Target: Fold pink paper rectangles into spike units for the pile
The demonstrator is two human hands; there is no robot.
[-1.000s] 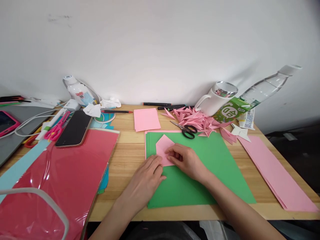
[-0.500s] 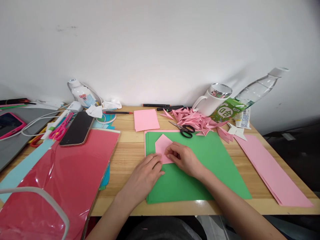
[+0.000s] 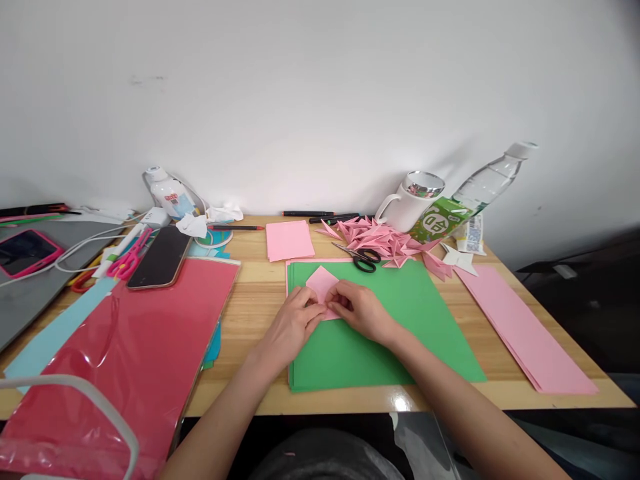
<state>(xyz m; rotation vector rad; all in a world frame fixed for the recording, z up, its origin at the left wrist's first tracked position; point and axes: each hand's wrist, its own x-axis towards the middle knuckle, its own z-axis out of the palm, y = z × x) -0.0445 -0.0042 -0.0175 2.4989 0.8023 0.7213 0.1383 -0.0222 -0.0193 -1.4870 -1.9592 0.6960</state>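
Pink paper (image 3: 321, 277) pinched by left hand (image 3: 294, 317) and right hand (image 3: 363, 311)

Both hands nearly closed, fingertips together at its lower part. Paper's atop green sheets (image 3: 395, 350) on worktop (image 3: 256, 293). Black scissors (image 3: 368, 260) beyond, beside folded pink pieces (image 3: 374, 237).

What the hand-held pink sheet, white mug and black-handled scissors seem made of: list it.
Pink sheet: matte paper, by its dull surface and crisp, straight edges.
White mug: smooth body, ceramic or coated metal, can't tell; silvery, reflective top suggests polished metal.
Scissors: thin grey blades, probably steel; solid-black handles, likely plastic.
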